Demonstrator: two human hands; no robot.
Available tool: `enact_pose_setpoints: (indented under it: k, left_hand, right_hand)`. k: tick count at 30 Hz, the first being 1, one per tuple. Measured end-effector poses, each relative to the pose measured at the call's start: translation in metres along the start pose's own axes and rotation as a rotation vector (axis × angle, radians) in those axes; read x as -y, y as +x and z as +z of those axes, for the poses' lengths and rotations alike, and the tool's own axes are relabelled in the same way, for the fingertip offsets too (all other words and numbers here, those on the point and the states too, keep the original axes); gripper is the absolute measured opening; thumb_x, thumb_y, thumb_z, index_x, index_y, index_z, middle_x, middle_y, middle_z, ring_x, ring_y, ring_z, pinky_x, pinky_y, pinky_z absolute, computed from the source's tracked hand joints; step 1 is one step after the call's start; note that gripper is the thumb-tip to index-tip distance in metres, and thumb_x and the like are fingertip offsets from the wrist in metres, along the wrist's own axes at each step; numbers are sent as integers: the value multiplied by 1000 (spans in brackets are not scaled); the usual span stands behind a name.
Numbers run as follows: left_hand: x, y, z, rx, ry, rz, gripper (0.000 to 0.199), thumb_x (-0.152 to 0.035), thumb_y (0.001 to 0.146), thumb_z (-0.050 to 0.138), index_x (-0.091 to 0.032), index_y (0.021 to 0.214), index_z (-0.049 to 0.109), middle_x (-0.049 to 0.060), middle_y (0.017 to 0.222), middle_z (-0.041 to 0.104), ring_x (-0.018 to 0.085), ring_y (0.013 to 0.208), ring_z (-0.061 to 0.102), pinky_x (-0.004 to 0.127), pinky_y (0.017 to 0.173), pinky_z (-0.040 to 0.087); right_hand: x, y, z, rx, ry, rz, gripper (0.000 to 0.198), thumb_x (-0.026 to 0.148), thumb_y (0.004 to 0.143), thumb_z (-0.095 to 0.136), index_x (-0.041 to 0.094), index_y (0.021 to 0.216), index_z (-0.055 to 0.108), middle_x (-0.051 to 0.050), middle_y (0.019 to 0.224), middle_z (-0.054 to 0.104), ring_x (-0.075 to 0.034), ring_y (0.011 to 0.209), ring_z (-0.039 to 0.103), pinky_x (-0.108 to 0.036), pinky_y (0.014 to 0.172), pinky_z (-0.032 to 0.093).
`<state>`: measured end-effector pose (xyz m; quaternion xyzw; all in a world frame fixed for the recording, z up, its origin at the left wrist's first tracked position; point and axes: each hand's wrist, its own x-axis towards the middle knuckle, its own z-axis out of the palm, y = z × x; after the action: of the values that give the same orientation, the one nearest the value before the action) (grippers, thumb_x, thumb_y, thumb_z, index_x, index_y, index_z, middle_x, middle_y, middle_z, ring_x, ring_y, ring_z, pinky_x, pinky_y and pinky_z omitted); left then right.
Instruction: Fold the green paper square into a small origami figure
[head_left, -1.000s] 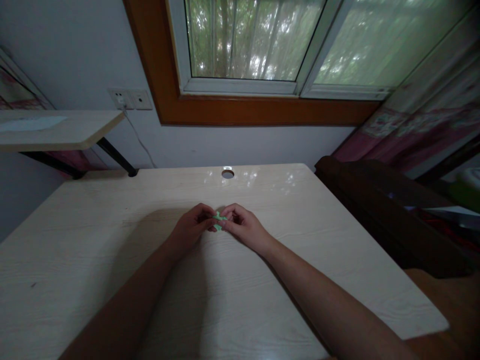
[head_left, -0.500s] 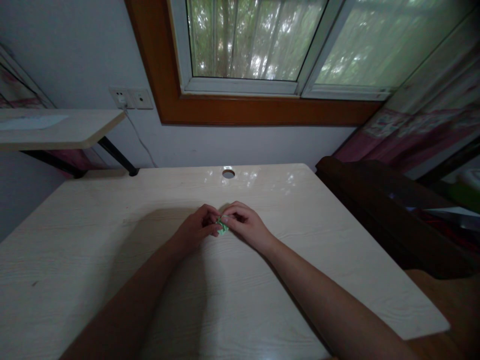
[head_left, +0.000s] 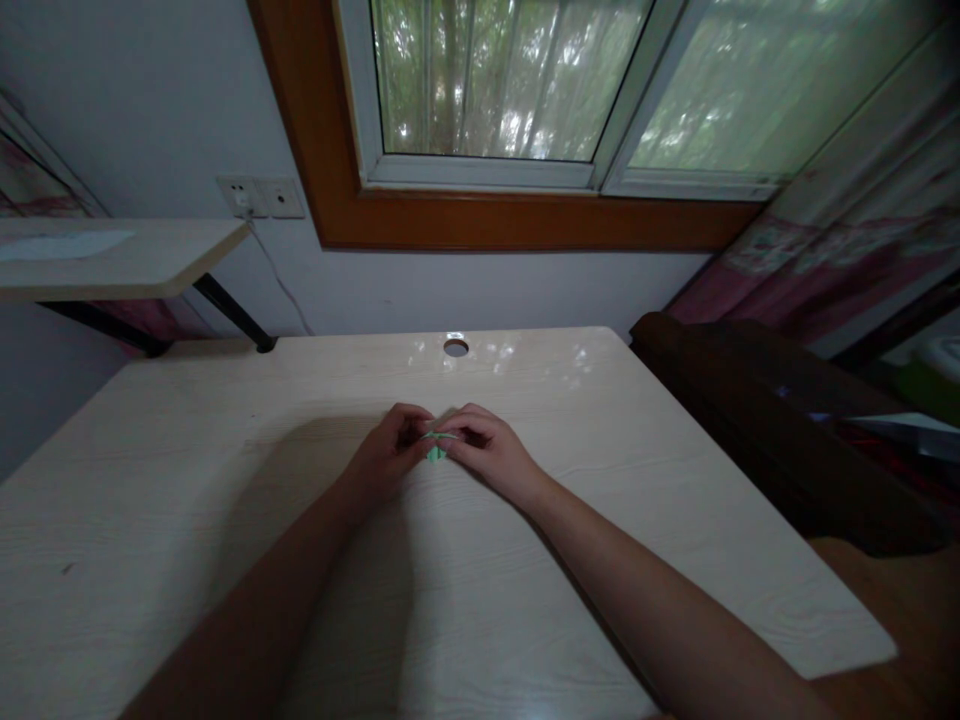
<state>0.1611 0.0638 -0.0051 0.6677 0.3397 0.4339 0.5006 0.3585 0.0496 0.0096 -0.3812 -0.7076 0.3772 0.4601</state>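
Observation:
Between my two hands is a small green folded piece [head_left: 436, 453], perhaps paper; its exact kind is too small to make out. My left hand [head_left: 390, 447] pinches its left side between thumb and fingers. From the right, my right hand [head_left: 487, 445] pinches the other side, thumb toward me. The fingertips of both hands nearly meet at the top edge of the piece, and they hide part of it. Both hands are over the pale wooden desk [head_left: 480, 570], near its middle.
Toward the back edge the desk has a round cable hole [head_left: 456, 347]. A raised shelf [head_left: 172, 245] on black legs stands at the left. Beyond are a wall socket [head_left: 262, 197] with a cord and a window [head_left: 510, 90]. Dark furniture [head_left: 735, 420] borders the right side.
The fingers of my left hand have shifted up and closed in on the green piece. Its top edge now stretches straight between both pinches, where before it looked crumpled and tilted.

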Motion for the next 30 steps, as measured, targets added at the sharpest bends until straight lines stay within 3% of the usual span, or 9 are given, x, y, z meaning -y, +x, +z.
enact_pose_setpoints:
  k: [8,18,30]
  left_hand:
    - [4,1,-1,-3,106,1,20,-30,86,65,-18,100,59,3,87,64,14,78,61,27,72,48]
    - [2,2,-3,-22,136,-19,13,-23,83,64,-18,95,63,2,82,66,14,76,62,26,71,50]
    - [-1,3,-4,-24,176,15,9,-22,83,65,-18,91,64,2,81,66,14,75,62,26,71,49]
  right_hand:
    - [1,-1,1,-88,-110,-85,8,26,85,69,23,91,73,-4,84,64,-15,76,58,-28,67,47]
    - [2,-2,0,-90,-29,-107,9,26,84,71,25,92,74,-5,90,62,-16,85,61,-29,72,50]
    - [-1,-2,0,-82,41,-52,12,34,82,72,23,86,75,-5,89,62,-15,78,59,-26,64,48]
